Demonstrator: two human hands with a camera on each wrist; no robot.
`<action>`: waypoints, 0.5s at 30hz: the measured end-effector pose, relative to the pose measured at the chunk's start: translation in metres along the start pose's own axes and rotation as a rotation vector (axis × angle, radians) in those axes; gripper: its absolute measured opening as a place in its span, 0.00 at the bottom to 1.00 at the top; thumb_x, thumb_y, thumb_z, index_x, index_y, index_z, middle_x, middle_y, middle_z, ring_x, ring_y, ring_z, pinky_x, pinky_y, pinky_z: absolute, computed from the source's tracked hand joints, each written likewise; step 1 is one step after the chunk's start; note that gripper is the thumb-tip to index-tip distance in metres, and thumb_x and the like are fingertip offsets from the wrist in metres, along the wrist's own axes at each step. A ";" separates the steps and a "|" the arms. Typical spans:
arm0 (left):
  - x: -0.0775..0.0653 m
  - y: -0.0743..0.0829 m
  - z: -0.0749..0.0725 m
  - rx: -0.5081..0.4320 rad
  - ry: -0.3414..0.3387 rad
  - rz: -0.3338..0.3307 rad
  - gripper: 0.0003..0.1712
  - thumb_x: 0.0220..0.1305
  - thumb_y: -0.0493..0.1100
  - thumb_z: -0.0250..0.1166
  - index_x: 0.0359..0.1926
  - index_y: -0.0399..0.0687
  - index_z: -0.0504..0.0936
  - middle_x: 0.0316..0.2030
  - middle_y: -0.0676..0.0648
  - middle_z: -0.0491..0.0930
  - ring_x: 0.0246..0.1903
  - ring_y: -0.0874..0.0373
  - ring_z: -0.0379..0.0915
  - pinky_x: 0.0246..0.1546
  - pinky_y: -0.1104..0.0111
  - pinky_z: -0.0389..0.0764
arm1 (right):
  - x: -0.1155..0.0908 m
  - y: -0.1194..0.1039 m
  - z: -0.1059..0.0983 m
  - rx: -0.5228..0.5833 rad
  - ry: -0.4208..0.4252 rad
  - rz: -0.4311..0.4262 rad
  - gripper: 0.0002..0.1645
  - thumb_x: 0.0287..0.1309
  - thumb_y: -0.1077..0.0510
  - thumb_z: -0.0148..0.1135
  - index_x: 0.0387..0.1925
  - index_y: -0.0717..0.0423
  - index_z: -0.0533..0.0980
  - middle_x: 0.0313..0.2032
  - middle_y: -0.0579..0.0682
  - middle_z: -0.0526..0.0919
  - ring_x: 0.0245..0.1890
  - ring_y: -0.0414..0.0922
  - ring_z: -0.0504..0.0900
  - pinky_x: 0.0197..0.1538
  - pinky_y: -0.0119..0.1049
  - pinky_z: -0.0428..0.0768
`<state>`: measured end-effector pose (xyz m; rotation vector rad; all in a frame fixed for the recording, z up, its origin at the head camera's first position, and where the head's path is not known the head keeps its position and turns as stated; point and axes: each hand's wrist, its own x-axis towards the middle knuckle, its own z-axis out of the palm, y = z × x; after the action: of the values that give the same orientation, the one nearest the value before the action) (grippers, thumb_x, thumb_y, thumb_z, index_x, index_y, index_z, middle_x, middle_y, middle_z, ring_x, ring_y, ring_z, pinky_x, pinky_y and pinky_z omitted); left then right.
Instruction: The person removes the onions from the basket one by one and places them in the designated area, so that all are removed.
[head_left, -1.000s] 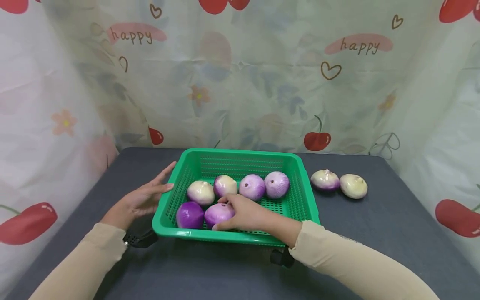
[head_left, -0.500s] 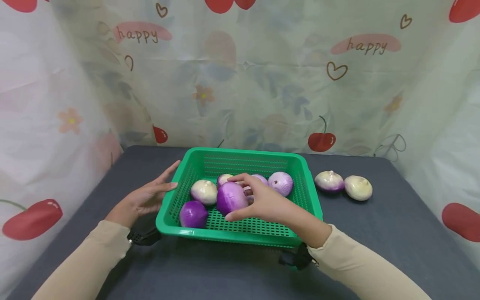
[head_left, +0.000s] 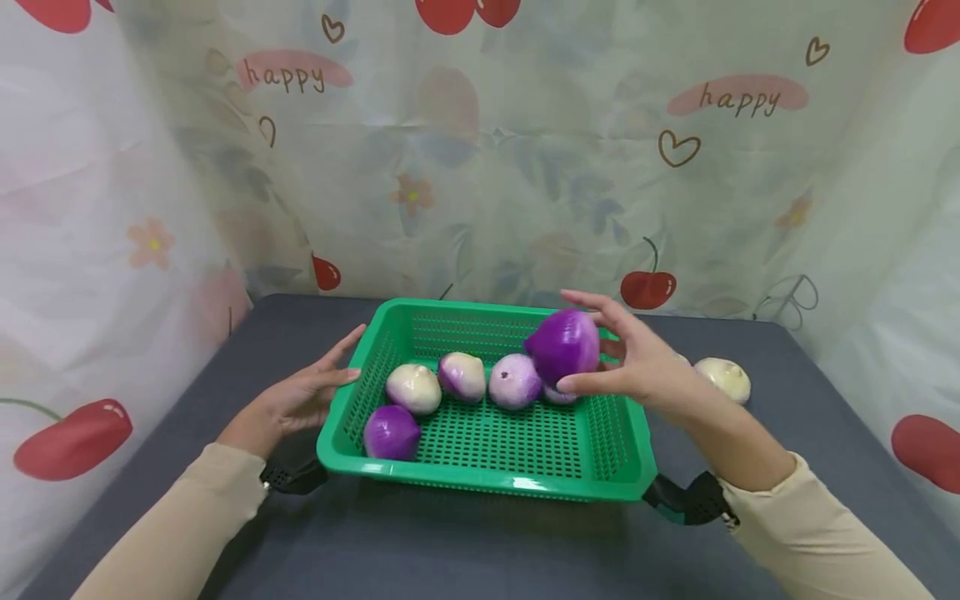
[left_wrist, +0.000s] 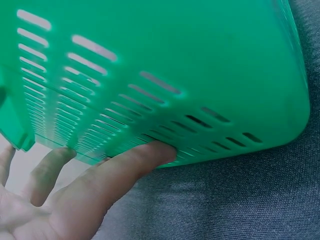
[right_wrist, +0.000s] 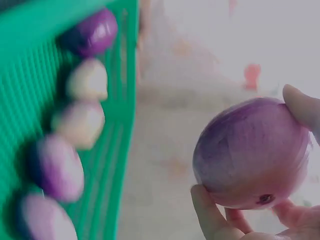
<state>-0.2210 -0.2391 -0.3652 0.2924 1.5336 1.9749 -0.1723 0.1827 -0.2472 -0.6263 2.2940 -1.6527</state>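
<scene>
A purple onion [head_left: 564, 346] is lifted above the back right of the green plastic basket [head_left: 480, 480], gripped between the thumb and fingers of my right hand [head_left: 647, 360]. The right wrist view shows this same onion [right_wrist: 250, 150] clear of everything but the hand, its dark root spot facing down. My left hand [head_left: 300, 396] lies against the basket's left side with its fingers extended, fingertips touching the slotted wall [left_wrist: 210, 65]. Inside the basket, a dark purple onion [head_left: 392, 432] sits at the front left, with a row of paler onions [head_left: 414, 389] behind it.
On the dark table [head_left: 465, 558], right of the basket, lies a pale onion [head_left: 723, 380]; another beside it is mostly hidden by my right hand. A printed curtain [head_left: 495, 167] rises behind the table and along both sides.
My right hand has picked up the purple onion from the basket's front left and carried it up and to the right. My left hand has stayed at the basket's side.
</scene>
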 end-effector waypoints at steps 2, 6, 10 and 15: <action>0.000 -0.001 0.000 -0.003 -0.001 0.002 0.43 0.76 0.39 0.46 0.74 0.80 0.31 0.73 0.32 0.34 0.54 0.49 0.76 0.49 0.49 0.80 | -0.005 -0.001 -0.019 -0.020 0.055 0.003 0.48 0.53 0.63 0.71 0.71 0.44 0.58 0.62 0.54 0.64 0.59 0.50 0.73 0.49 0.37 0.82; 0.001 -0.001 -0.001 -0.011 -0.005 0.002 0.44 0.76 0.39 0.47 0.74 0.79 0.30 0.73 0.31 0.34 0.54 0.49 0.76 0.49 0.48 0.80 | -0.016 0.007 -0.058 0.020 0.175 -0.015 0.41 0.57 0.67 0.66 0.68 0.43 0.61 0.59 0.49 0.67 0.52 0.38 0.79 0.46 0.30 0.82; 0.002 -0.001 -0.001 -0.014 -0.004 -0.001 0.44 0.76 0.39 0.47 0.74 0.80 0.31 0.73 0.31 0.36 0.54 0.49 0.77 0.49 0.48 0.80 | -0.027 0.029 -0.098 0.168 0.295 -0.090 0.35 0.60 0.71 0.60 0.66 0.45 0.64 0.54 0.43 0.73 0.49 0.34 0.79 0.44 0.24 0.81; 0.001 -0.001 -0.002 -0.012 -0.004 0.001 0.43 0.76 0.39 0.46 0.74 0.80 0.31 0.73 0.31 0.36 0.54 0.49 0.77 0.49 0.48 0.80 | -0.040 0.061 -0.141 0.460 0.423 -0.159 0.32 0.60 0.74 0.56 0.62 0.49 0.65 0.54 0.44 0.74 0.50 0.36 0.76 0.44 0.26 0.82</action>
<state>-0.2227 -0.2401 -0.3667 0.2922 1.5185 1.9831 -0.2108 0.3361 -0.2605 -0.3859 2.0228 -2.4843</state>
